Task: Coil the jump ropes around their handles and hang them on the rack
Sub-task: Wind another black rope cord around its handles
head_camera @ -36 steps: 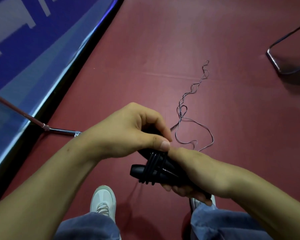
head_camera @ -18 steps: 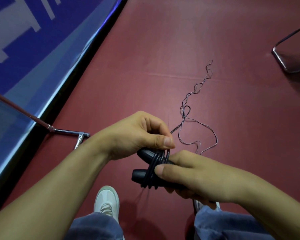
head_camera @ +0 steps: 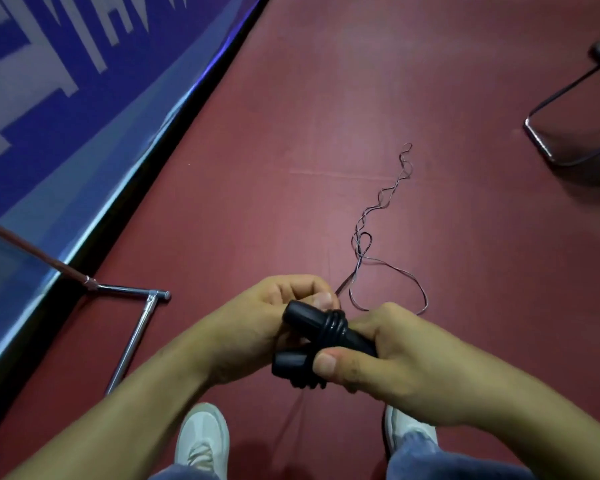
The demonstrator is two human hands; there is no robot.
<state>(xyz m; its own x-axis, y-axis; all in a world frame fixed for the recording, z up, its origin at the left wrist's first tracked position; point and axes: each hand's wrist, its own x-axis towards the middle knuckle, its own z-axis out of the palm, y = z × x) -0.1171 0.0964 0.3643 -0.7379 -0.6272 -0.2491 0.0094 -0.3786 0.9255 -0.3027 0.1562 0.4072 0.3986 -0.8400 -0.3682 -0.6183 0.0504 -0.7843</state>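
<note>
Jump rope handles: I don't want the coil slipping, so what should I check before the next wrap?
1. Handles held together: ok, the right hand grips both.
2. Coils snug: ok, the turns sit tight side by side.
3. Left hand controls the feed: ok, it pinches the rope beside the coils.
4. Rope untangled: not ok, the rest lies twisted and looped on the floor.
5. Rack within reach: cannot tell, none is clearly in view.
</note>
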